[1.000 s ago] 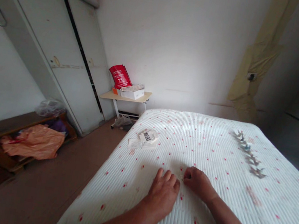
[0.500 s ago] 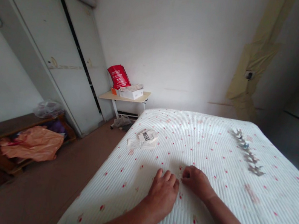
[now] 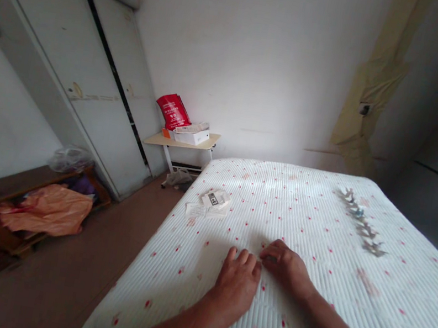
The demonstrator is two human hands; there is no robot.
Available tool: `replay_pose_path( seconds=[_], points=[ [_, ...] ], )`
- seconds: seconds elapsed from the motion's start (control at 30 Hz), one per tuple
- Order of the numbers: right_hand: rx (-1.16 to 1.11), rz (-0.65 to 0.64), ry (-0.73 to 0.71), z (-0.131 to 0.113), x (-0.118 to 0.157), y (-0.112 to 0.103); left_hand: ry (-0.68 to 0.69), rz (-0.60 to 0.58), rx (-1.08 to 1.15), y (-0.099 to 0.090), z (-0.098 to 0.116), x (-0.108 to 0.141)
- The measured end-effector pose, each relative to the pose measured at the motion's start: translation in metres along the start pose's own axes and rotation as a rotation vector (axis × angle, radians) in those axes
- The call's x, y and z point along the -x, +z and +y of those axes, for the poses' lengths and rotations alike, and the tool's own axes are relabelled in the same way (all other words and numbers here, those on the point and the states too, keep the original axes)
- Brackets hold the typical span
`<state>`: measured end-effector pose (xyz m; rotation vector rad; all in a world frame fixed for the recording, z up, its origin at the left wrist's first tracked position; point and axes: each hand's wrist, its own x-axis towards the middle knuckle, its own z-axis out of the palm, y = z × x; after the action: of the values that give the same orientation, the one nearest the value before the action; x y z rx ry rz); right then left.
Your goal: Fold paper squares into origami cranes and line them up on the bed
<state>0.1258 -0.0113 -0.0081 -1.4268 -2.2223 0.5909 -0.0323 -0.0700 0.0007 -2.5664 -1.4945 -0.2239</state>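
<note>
Both hands are low over a white ribbed bedspread [image 3: 305, 201] with small red flowers. My left hand [image 3: 239, 279] rests with its fingers curled downward, and what they hold, if anything, is hidden. Close by on the right, my right hand [image 3: 284, 264] has its fingers bent and pressed together, the tips beside my left fingers; anything between them is too small to make out. Beyond my left hand lie a small white packet with a dark label [image 3: 215, 199] and a printed paper slip [image 3: 195, 210]. Several small folded figures [image 3: 368, 230] stand in a row at the right.
Behind the bed's left corner, a small table [image 3: 156, 139] holds a red bag [image 3: 173, 111] and a white box [image 3: 194, 137]. A wardrobe [image 3: 90, 81] and a low wooden cabinet [image 3: 23, 181] with an orange plastic bag [image 3: 52, 209] stand on the left.
My right hand has moved slightly left, its fingertips now closer to my left hand. My left hand has barely moved.
</note>
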Motion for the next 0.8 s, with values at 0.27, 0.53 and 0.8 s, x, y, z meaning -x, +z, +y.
replay_pose_path(
  seconds=[0.27,0.53,0.8],
  points=[
    [0.112,0.013,0.009,-0.006,-0.002,0.002,-0.051,0.033,0.065,-0.001,-0.005,0.009],
    [0.076,-0.014,0.04,-0.007,-0.003,0.001,-0.389,0.14,0.407,0.008,-0.024,-0.008],
    [0.105,-0.035,0.077,-0.013,-0.003,-0.003,-0.428,0.102,0.347,0.018,-0.015,-0.023]
  ],
)
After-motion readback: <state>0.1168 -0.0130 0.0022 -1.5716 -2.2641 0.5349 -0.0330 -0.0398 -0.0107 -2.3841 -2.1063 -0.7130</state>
